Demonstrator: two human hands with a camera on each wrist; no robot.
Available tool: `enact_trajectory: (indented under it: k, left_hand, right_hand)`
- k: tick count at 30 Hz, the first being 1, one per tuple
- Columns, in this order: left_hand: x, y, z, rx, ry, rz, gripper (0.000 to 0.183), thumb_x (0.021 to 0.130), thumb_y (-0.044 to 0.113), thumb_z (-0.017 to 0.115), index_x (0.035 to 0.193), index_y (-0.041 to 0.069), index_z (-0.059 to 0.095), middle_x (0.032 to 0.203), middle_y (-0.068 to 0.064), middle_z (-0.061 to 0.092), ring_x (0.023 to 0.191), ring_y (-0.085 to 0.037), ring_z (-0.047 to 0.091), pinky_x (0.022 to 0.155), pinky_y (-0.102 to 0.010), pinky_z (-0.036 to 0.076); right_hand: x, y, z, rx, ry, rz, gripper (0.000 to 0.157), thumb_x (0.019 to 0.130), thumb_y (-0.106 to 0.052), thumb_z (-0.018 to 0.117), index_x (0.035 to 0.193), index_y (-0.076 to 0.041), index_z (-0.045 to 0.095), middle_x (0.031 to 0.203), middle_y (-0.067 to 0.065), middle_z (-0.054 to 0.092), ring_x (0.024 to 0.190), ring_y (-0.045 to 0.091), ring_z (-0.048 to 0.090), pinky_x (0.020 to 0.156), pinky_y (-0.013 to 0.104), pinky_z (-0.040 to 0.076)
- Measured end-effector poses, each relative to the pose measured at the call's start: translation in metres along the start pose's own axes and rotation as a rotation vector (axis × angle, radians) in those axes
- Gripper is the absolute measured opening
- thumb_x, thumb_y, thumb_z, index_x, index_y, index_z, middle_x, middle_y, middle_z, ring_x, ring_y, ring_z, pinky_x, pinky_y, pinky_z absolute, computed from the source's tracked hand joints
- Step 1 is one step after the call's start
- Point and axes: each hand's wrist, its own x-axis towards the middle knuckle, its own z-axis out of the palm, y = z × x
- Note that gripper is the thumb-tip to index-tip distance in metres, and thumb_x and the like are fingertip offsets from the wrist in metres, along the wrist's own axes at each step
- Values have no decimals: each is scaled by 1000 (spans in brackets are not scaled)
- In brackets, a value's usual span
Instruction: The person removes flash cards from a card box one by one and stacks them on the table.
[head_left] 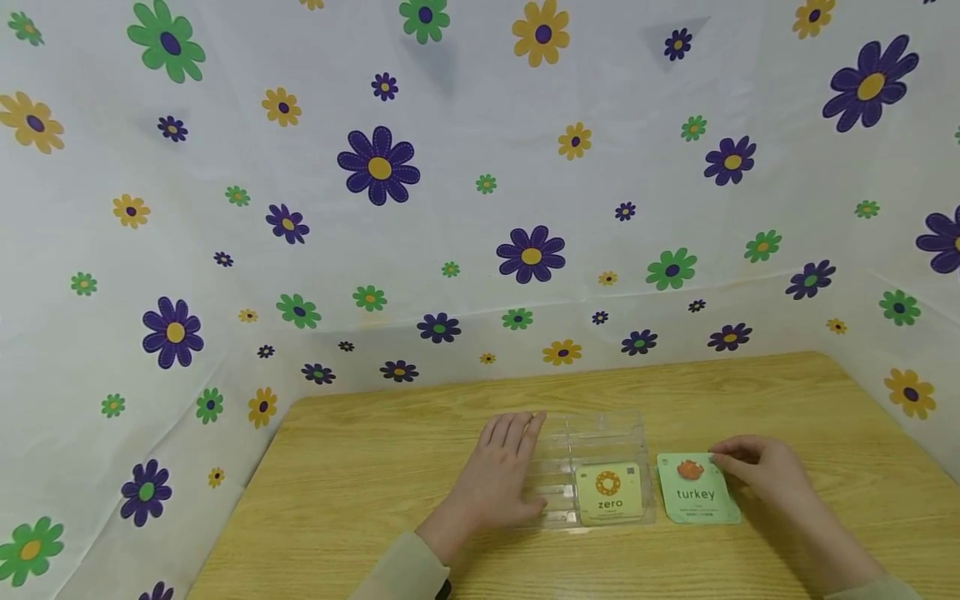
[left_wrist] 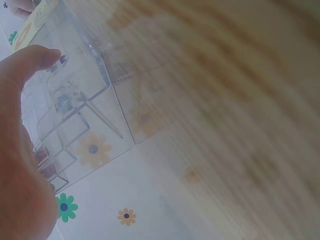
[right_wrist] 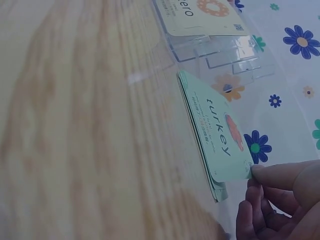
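My left hand (head_left: 498,479) lies over the left part of a clear plastic divided box (head_left: 555,517), its fingers straight and its thumb (left_wrist: 45,57) stretched across the box. A pale yellow card (head_left: 609,496) reading "zero", with a ring-shaped picture, sits in the box's front right compartment. To the right of the box, a small stack of light green cards (right_wrist: 197,135) lies on the table. The top one, a "turkey" card (head_left: 696,496), is pinched at its upper right corner between the thumb and fingers of my right hand (head_left: 761,467).
The wood-grain table (head_left: 360,500) runs back to a white flower-patterned cloth (head_left: 450,217) hanging behind it and along both sides. The box's low dividers split it into several compartments.
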Motion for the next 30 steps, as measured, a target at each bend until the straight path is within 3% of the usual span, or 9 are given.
enact_trajectory:
  k: [14, 30]
  left_hand:
    - [1, -1, 1, -23, 5, -2, 120, 81, 66, 76, 169, 8, 17, 164, -11, 40, 149, -27, 40, 130, -46, 30]
    - [1, 0, 2, -26, -9, -2, 120, 82, 67, 76, 169, 9, 17, 164, -10, 39, 149, -27, 39, 130, -46, 31]
  right_hand:
    - [8, 3, 2, -52, 39, 18, 26, 99, -13, 72, 114, 9, 75, 104, 20, 78, 85, 11, 61, 65, 21, 49]
    - [7, 6, 3, -21, 38, 37, 30, 100, -16, 72, 117, 9, 73, 94, 5, 76, 74, 7, 57, 58, 25, 51]
